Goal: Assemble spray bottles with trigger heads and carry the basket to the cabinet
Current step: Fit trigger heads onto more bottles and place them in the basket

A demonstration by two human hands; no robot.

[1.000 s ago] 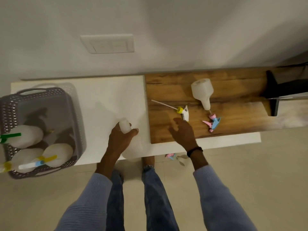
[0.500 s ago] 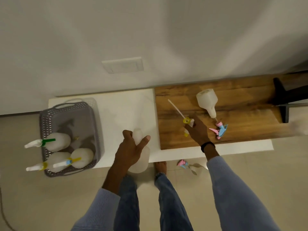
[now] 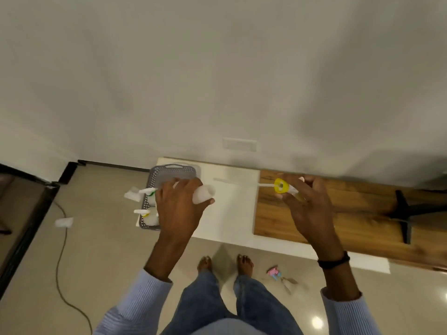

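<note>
compared with the earlier frame, the trigger head [image 3: 281, 185] is now lifted off the wooden board [image 3: 362, 213], and both hands are raised nearer the camera. the trigger head is pinched in the fingers of the right hand [image 3: 312, 209], with its yellow collar turned to the camera and its thin tube [image 3: 242, 183] pointed left toward the bottle [image 3: 204, 194]. the white bottle is gripped by the left hand [image 3: 179, 206], fingers curled round it and one end sticking out to the right. tube and bottle are apart, and both are held over the white tabletop [image 3: 229, 213]. a grey basket [image 3: 169, 168] with finished spray bottles [image 3: 151, 217] is seen at the tabletop's left end, partly hidden by the left hand. a pink and blue sprayer [image 3: 274, 273] is seen lying on the floor [image 3: 108, 238] near the feet.
</note>
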